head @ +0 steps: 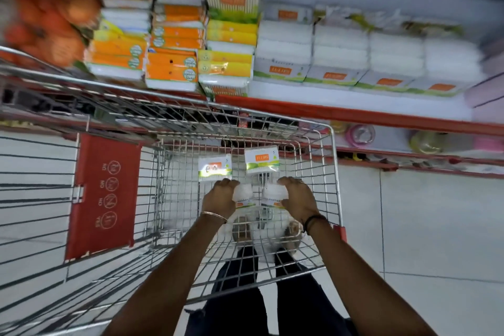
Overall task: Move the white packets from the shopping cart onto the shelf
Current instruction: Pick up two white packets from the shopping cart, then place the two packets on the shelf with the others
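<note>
Right now, from your head camera, you are partway through the job. Your left hand (221,196) has its fingers closed round one white plastic packet with a green-and-orange label (243,196), and your right hand (296,196) grips a second packet of the same kind (273,195); both are low inside the silver wire shopping cart (334,172), near its floor, at about the middle of the view.

Two more white packets lie in the cart just beyond your hands, one at 11 o'clock from them (215,168) and one at 1 o'clock (261,161).

Up at 1 o'clock, the white shelf with the red front edge (354,113) already carries rows of similar white packets (341,54), with bare shelf in front of them.

By my reckoning, four packets are left to move: the two you hold and the two lying loose.
</note>
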